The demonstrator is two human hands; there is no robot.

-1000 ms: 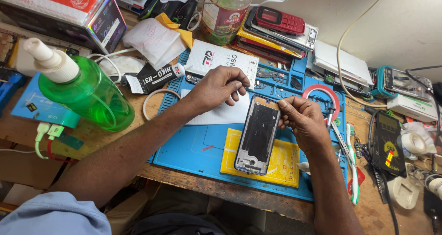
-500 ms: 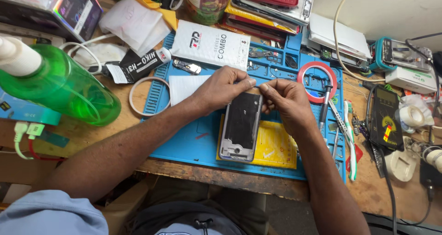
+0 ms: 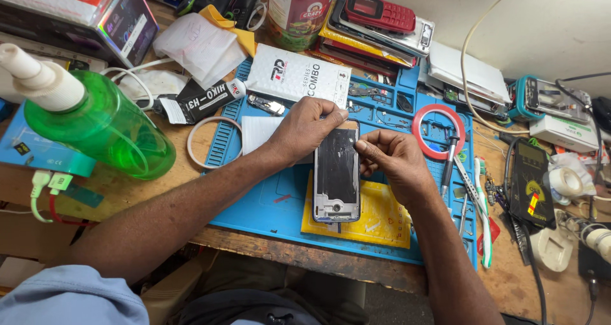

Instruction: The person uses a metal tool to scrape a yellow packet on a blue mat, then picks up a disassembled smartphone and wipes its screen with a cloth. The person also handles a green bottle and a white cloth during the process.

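Observation:
A phone frame (image 3: 337,175) with a dark inner face and silver edges lies upright on a yellow pad (image 3: 382,220) on the blue repair mat (image 3: 267,197). My left hand (image 3: 305,129) grips its top left corner with the fingers curled over the upper edge. My right hand (image 3: 391,162) holds its right side, thumb and forefinger pressed to the upper right edge. Both hands steady the frame together.
A green spray bottle (image 3: 95,124) stands at left. A white box (image 3: 299,77), a black glue tube (image 3: 203,99), a red tape ring (image 3: 439,131), a toothbrush (image 3: 484,217), a multimeter (image 3: 531,185) and stacked phones (image 3: 382,19) crowd the wooden bench.
The phone frame has shifted from leaning in my right hand to lying straight on the yellow pad. My left hand came off the white sheet and took hold of its top.

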